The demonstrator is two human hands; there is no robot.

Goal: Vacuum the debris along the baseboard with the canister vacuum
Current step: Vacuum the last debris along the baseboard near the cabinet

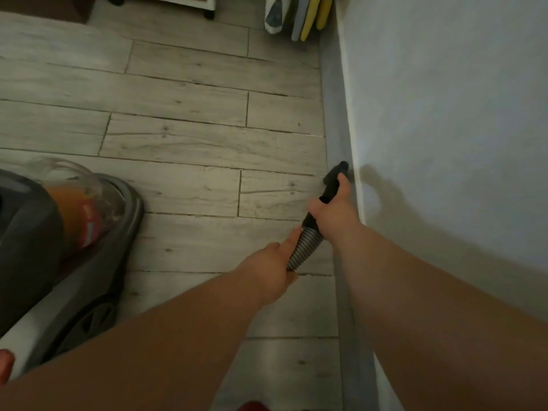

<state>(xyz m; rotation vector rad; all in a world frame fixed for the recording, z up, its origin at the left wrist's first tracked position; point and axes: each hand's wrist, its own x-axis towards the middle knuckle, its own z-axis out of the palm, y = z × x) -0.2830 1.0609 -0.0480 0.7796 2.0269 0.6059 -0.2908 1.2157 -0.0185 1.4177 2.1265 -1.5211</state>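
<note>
My right hand (pixel 333 210) grips the black nozzle (pixel 333 180) at the end of the vacuum hose, and the nozzle's tip touches the grey baseboard (pixel 335 114) where it meets the floor. My left hand (pixel 271 269) holds the ribbed grey hose (pixel 305 246) just behind the nozzle. The canister vacuum (pixel 59 247), dark grey with a clear dust cup and an orange core, sits on the floor at the left. No debris shows clearly along the baseboard.
Pale wood-look floor planks (pixel 178 129) fill the middle. A white wall (pixel 444 114) rises on the right. Folded yellow and grey items (pixel 299 16) lean against the wall at the far end. A furniture caster (pixel 209 14) stands at the top.
</note>
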